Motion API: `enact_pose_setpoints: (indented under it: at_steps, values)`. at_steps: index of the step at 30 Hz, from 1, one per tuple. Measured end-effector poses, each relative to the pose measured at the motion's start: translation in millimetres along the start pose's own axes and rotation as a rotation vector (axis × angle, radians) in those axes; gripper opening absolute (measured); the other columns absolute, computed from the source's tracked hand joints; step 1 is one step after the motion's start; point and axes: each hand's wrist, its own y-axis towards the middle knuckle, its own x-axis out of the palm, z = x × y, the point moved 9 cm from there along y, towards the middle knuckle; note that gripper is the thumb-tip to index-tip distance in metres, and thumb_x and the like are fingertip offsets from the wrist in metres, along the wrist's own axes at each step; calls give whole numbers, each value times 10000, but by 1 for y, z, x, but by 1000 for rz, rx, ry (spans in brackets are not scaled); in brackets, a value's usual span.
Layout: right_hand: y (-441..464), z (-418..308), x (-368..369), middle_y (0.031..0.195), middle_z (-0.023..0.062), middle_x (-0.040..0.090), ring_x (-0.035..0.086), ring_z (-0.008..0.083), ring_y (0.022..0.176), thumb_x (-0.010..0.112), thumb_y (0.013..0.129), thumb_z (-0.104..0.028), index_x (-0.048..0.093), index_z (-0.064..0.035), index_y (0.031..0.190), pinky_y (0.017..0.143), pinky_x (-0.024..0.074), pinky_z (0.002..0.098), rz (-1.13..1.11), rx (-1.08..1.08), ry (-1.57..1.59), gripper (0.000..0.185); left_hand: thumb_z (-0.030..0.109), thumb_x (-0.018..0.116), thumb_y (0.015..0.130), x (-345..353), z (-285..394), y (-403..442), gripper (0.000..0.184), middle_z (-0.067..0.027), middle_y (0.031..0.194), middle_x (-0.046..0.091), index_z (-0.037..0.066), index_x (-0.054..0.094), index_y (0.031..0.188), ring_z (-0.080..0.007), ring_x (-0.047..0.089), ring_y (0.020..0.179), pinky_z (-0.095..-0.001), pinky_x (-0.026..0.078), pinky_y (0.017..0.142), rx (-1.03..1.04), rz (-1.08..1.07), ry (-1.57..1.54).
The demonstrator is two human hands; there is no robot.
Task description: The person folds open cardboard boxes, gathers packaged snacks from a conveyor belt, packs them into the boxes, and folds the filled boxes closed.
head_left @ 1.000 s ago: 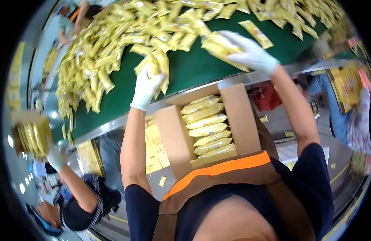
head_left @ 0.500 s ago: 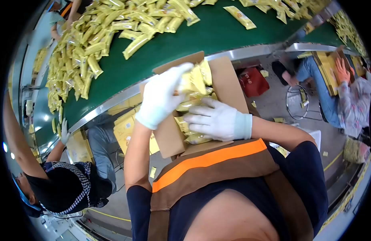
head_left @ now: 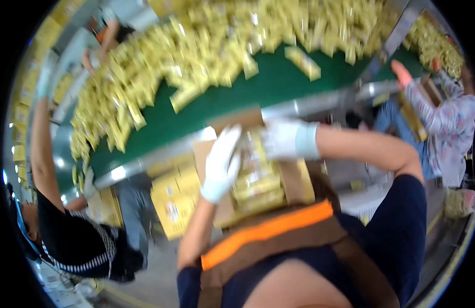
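Observation:
An open cardboard box [head_left: 297,180] stands against my apron, with rows of yellow packets [head_left: 258,186] inside. My left hand [head_left: 222,163], in a white glove, lies at the box's left side, over its flap and the packets' edge. Across the box, my right hand [head_left: 290,139], also gloved, is at the upper right of the packets. Motion blurs both hands, and the fingertips of the right one cannot be made out. Just beyond the box runs a green belt [head_left: 222,105] bearing a large heap of yellow packets [head_left: 206,49].
One loose packet [head_left: 303,62] lies apart on the belt. Yellow cartons [head_left: 174,203] stand left of my box. A co-worker in black [head_left: 75,233] is at the left, another in a patterned sleeve [head_left: 427,102] at the right. A metal rail [head_left: 145,167] edges the belt.
The packets that both my hands held over the belt are no longer in them; my hands came down to the box. Since the last frame, my right hand has moved up to its upper right.

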Motion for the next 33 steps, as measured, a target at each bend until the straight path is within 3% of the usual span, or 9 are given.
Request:
enact_pose_setpoints:
  at_steps: [1, 6, 9, 12, 15, 22, 25, 30, 33]
  values:
    - [5, 5, 29, 790, 10, 610, 612, 233, 827, 628, 767, -191, 614, -189, 776, 746, 502, 373, -7, -26, 46, 17, -27, 512, 846, -14, -17, -11, 505, -173, 1368, 553, 26, 541, 1347, -361, 477, 1315, -412, 333, 1139, -77, 112, 52]
    - [15, -6, -21, 908, 57, 559, 543, 263, 936, 682, 800, -307, 584, -140, 903, 767, 493, 393, 246, -175, 353, 219, 43, 478, 950, -42, -158, -74, 454, -164, 1376, 544, -63, 456, 1390, -236, 525, 1261, -352, 380, 1097, -577, 461, -610]
    - [28, -6, -102, 882, 48, 552, 543, 247, 909, 685, 819, -327, 598, -160, 887, 726, 477, 396, 162, -88, 291, 200, 221, 526, 992, -22, -182, -103, 485, -147, 1401, 524, -37, 459, 1398, -228, 470, 1313, -351, 372, 1102, -891, 168, -1058]
    - [20, 40, -192, 861, 75, 549, 555, 298, 829, 757, 760, -330, 613, -168, 887, 692, 469, 408, 300, 5, 244, 252, 322, 533, 984, 5, -214, -131, 492, -157, 1362, 549, 14, 505, 1366, -270, 486, 1290, -391, 383, 1085, -731, -58, -628]
    - [21, 100, -301, 920, 91, 589, 569, 324, 892, 748, 771, -314, 618, -114, 934, 784, 491, 419, 475, 181, 48, 289, 468, 603, 865, 29, -194, -140, 648, -247, 1463, 381, 118, 480, 1397, -433, 458, 1253, -462, 391, 1055, -618, -40, 76]
    - [71, 271, -489, 1002, 229, 669, 653, 334, 960, 665, 862, -268, 624, -28, 1047, 828, 502, 406, 784, 651, -394, 306, 365, 693, 778, 34, -150, -141, 617, -237, 1458, 393, 104, 539, 1316, -418, 496, 1150, -495, 465, 907, -525, 179, 286]
    - [103, 362, -509, 1045, 222, 670, 632, 383, 1000, 639, 865, -285, 637, -34, 1054, 876, 487, 427, 789, 738, -498, 315, 321, 706, 778, 32, -154, -139, 651, -249, 1415, 432, 61, 514, 1344, -423, 507, 1141, -483, 459, 922, -509, 166, 245]
    - [139, 460, -462, 1116, 239, 658, 616, 385, 1062, 612, 852, -284, 629, -42, 1147, 961, 476, 426, 768, 899, -510, 382, 316, 690, 811, 38, -160, -144, 621, -188, 1584, 234, 36, 524, 1340, -423, 465, 1242, -492, 437, 999, -592, 91, 211]
    - [151, 457, -445, 1104, 248, 648, 611, 380, 1065, 610, 841, -256, 618, -25, 1142, 973, 470, 434, 828, 782, -760, 379, 331, 684, 815, 35, -162, -144, 618, -187, 1576, 253, 49, 527, 1342, -425, 404, 1317, -486, 408, 1033, -676, 130, 155]
